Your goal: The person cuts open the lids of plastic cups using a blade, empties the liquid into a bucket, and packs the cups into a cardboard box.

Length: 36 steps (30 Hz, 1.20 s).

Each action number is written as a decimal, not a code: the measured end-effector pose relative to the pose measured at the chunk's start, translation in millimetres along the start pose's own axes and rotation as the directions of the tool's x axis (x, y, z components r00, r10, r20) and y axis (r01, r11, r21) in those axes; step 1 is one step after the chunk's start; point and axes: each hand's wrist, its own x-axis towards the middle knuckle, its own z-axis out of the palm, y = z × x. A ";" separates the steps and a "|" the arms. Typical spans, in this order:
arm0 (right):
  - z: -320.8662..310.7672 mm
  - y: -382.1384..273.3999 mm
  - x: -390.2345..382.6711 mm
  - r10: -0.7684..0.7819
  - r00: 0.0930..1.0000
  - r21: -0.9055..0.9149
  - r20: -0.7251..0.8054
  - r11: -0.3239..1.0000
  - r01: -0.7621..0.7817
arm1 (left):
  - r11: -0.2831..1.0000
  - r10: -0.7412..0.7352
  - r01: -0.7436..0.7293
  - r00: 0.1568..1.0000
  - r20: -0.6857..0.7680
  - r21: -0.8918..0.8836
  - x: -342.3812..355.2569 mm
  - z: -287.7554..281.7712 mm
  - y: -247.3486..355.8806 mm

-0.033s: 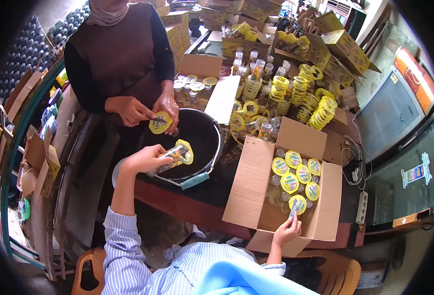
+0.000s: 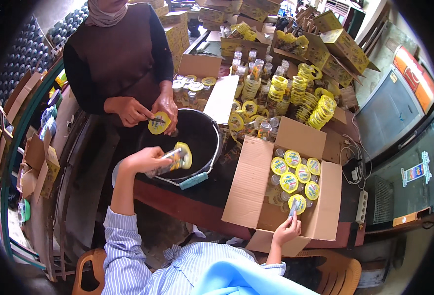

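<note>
My left hand (image 2: 147, 160) is wrapped round a clear plastic cup (image 2: 173, 160) with a yellow lid. The cup lies tilted on its side over the black bucket (image 2: 216, 142), blurred by motion. My right hand (image 2: 288, 229) pinches a small flat grey tool, like a cutter blade (image 2: 293, 207); its tip lies over the lid of the nearest cup (image 2: 299, 200) in the open cardboard box (image 2: 249, 187). Other yellow-lidded cups (image 2: 289, 182) stand upright in that box.
Across the bucket, a person in a brown top (image 2: 123, 59) holds a small tool against a yellow lid (image 2: 159, 123). Stacked yellow rings (image 2: 320, 113) and clear cups (image 2: 256, 69) crowd the far table. A white cable (image 2: 357, 157) and a power strip (image 2: 361, 206) lie right of the box.
The cup in my left hand has shifted and turned slightly, its lid end now a little higher and further left. My right hand stays almost still.
</note>
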 end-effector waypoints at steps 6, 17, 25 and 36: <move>-1.8 1.0 -0.6 0.000 1.000 0.008 0.022 1.000 0.000 | 0.987 0.076 -0.102 0.976 -0.202 -0.121 18.3 11.4 20.7; -7.1 3.2 -4.2 -0.015 0.999 -0.032 0.041 0.999 0.017 | 0.843 0.306 -0.345 0.938 -0.160 -0.412 85.9 44.6 104.8; -7.7 2.5 0.5 -0.029 0.999 -0.011 0.038 1.000 0.029 | 0.975 0.218 -0.202 0.952 -0.216 0.096 197.6 67.3 184.2; -27.7 2.9 13.9 0.377 0.926 0.471 0.021 0.814 -0.342 | 0.494 0.805 -0.769 0.581 0.119 0.406 119.9 282.6 218.8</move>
